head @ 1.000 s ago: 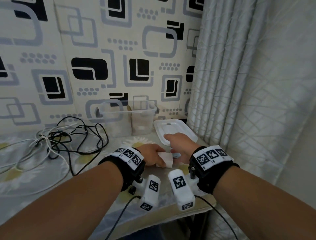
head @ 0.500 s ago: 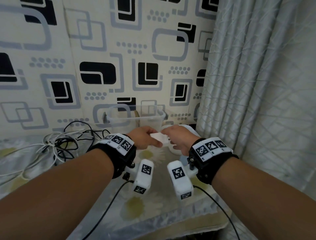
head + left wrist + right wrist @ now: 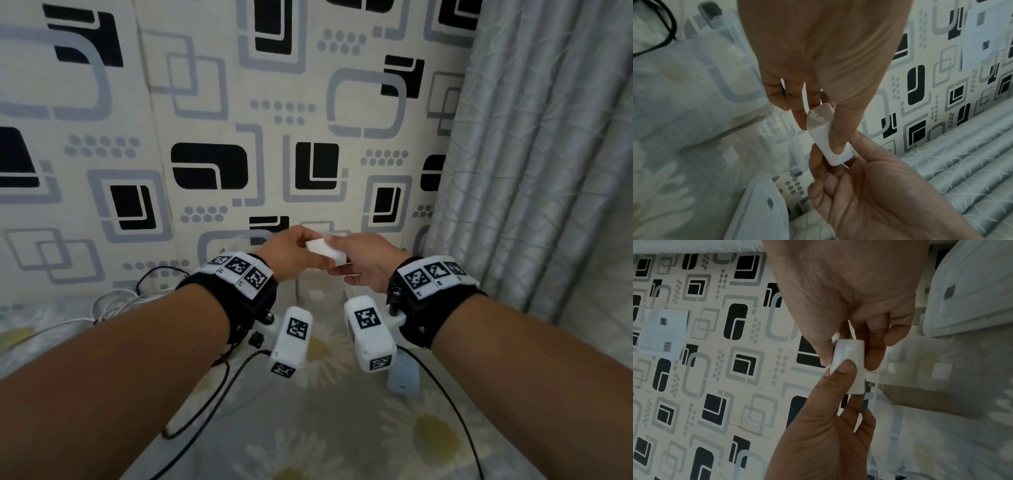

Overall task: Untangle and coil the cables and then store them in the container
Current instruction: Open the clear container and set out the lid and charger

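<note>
A white charger adapter [image 3: 325, 253] is held in the air between both hands, in front of the clear container [image 3: 236, 240]. My left hand [image 3: 308, 251] pinches one end with thumb and fingers; the left wrist view shows the adapter [image 3: 826, 134] under the thumb. My right hand [image 3: 344, 265] pinches the other end, and the right wrist view shows the adapter [image 3: 849, 365] there. The tangled black and white cables [image 3: 137, 294] lie on the table at the left, beyond my left forearm. My hands hide most of the container.
The container's white lid [image 3: 972, 296] lies beside the container [image 3: 920, 369] near the curtain [image 3: 531, 171]. A small pale blue object [image 3: 404, 378] sits on the flowered tablecloth [image 3: 342, 428] under my right wrist. The patterned wall stands close behind.
Both hands have lifted the white adapter off the table and carried it up and away from me, in front of the container. The head view has tilted upward.
</note>
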`<state>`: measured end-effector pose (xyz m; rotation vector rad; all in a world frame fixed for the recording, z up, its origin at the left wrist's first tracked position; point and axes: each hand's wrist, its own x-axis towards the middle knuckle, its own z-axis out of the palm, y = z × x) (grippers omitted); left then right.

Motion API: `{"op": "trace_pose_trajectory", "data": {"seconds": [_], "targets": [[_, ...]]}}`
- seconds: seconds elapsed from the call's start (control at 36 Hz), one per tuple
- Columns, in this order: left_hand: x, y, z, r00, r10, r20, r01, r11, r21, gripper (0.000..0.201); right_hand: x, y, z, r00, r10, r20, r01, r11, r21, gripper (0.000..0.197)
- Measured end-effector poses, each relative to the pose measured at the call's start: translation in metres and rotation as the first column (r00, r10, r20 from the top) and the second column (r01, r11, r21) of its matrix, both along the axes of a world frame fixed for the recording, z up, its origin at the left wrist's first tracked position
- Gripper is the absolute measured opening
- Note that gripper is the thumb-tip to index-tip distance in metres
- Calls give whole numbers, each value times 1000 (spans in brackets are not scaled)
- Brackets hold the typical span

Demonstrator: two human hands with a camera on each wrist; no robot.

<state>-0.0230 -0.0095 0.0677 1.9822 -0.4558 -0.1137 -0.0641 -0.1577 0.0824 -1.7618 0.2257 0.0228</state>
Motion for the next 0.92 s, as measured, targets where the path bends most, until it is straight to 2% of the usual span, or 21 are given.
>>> {"op": "trace_pose_trajectory", "data": {"seconds": [0.28, 0.36, 0.47, 0.53, 0.58, 0.69, 0.78, 0.86, 0.92], "targets": [[42, 5, 6, 999, -18, -43, 19, 1000, 20, 53, 48, -1, 11, 999, 34, 18, -32, 990, -138, 26], [57, 11, 8, 1000, 13, -29, -11, 998, 66, 50, 63, -3, 14, 997, 52, 54, -39, 976, -213, 20], [76, 22, 19, 996, 93, 4, -93, 984, 154, 37, 82, -4, 18, 997, 71, 43, -52, 935, -352, 28], [83, 25, 26, 995, 96, 22, -99, 968, 232, 38, 93, -4, 19, 996, 88, 6, -76, 894, -441, 30], [90, 26, 31, 995, 90, 52, -102, 936, 336, 45, 102, -4, 22, 990, 131, -58, -141, 811, -567, 33], [104, 25, 28, 994, 93, 56, -108, 892, 439, 42, 117, 0, 27, 955, 198, -221, -296, 606, -738, 33], [114, 24, 14, 995, 59, 83, -93, 853, 514, 38, 127, 5, 28, 930, 206, -304, -362, 375, -853, 37], [121, 23, -2, 994, 62, 90, -102, 830, 548, 37, 132, 11, 24, 904, 218, -367, -404, 161, -900, 40], [124, 24, -10, 992, 61, 113, -114, 820, 561, 38, 132, 15, 24, 878, 232, -419, -445, 73, -893, 43]]}}
